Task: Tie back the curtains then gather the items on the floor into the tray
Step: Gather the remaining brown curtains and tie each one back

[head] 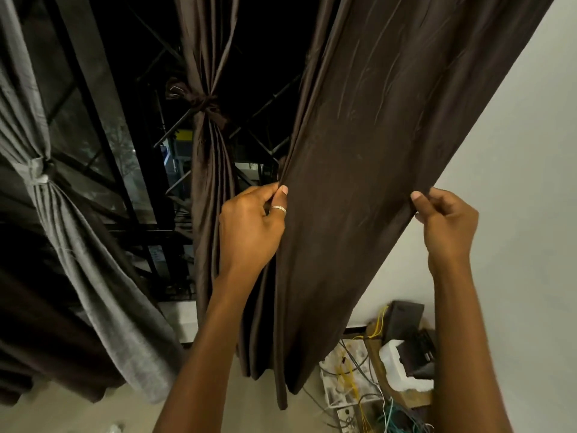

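A wide dark brown curtain [359,170] hangs loose in front of me, spread flat between my hands. My left hand [249,226], with a ring on the thumb, pinches the curtain's left edge. My right hand [446,226] pinches its right edge by the white wall. To the left, a second brown curtain [209,182] is bunched and knotted with a brown tie [203,103]. Further left, a grey curtain [71,232] is tied with a grey band [39,171]. No tray is in view.
A dark window with a metal grille [131,151] lies behind the curtains. At the lower right, against the white wall [515,151], sits a clutter of yellow and green wires, white boards and dark boxes [384,370]. Beige floor [218,407] runs below.
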A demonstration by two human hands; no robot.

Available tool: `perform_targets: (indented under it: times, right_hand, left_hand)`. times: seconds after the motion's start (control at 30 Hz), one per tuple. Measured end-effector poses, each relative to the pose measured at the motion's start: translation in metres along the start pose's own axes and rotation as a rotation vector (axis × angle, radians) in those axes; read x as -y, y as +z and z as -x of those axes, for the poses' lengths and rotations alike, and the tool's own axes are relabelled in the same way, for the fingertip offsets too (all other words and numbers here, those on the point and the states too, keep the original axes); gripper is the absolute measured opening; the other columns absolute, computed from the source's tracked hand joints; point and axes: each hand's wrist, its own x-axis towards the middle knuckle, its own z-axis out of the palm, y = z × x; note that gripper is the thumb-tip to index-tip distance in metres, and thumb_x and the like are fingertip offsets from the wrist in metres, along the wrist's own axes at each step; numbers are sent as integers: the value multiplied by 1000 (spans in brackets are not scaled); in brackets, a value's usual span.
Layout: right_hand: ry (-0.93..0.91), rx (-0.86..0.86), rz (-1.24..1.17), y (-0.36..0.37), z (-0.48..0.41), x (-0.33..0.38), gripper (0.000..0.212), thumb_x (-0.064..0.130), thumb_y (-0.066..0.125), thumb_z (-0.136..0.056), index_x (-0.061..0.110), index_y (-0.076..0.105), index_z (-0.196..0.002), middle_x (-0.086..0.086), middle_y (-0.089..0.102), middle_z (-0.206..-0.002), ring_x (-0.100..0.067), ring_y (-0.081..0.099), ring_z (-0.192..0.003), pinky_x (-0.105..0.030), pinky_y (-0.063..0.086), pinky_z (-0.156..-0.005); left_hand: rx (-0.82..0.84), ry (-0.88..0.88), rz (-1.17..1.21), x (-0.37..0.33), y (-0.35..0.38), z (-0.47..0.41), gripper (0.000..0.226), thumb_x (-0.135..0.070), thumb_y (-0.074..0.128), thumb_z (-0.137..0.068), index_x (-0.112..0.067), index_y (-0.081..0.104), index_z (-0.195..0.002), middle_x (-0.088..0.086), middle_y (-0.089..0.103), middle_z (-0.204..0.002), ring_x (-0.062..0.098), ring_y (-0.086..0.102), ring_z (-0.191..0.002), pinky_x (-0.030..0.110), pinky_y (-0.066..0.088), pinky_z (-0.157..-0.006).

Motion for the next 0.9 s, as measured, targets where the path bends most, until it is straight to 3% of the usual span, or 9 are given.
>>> perform_targets:
  times: [0.07,0.17,0.3,0.47,0.73,0.9]
  right_hand:
    - [-19,-77,65,3,11,3,24,36,72,-93,19,78,-109,2,77,-105,-17,72,-95,-40,59,-94]
    - [-99,-216,81,15,40,10,23,29,68,-96,14,76,-113,1,74,-106,-13,69,-93,-22,55,-89]
    - [-268,-198,29,44,83,21,19,21,71,-95,8,75,-108,4,69,-97,-3,62,-83,-11,49,-80]
    - [-345,-8,-119,84,120,50,17,7,70,-93,4,74,-110,-4,70,-100,-3,66,-81,-11,51,-74]
    - [-301,115,-246,93,131,55,18,1,67,-96,4,74,-111,-3,68,-105,-5,68,-90,-14,52,-74]
    - [-280,164,-288,93,132,52,9,0,67,-95,2,75,-98,-3,65,-95,-9,67,-82,-21,53,-69]
  left_hand:
    - [14,3,-8,-2,2,1,30,-32,60,-100,-14,75,-119,-2,75,-103,2,60,-63,7,46,-64]
    - [-1,-2,0,-5,4,3,29,-31,59,-101,-15,74,-120,-2,75,-105,2,61,-64,9,49,-64]
    - [-7,20,36,-10,10,10,27,-28,62,-100,-15,74,-119,-4,75,-104,-2,60,-64,5,47,-64]
    - [75,121,93,-21,27,18,25,-23,63,-99,-11,76,-116,0,75,-107,4,69,-94,9,52,-82]
    - [71,74,107,-20,19,17,24,-25,62,-100,-12,76,-115,0,74,-104,2,67,-89,3,48,-75]
    - [32,-50,2,-33,24,15,38,-59,62,-91,-24,75,-96,-10,71,-84,3,67,-76,22,56,-65]
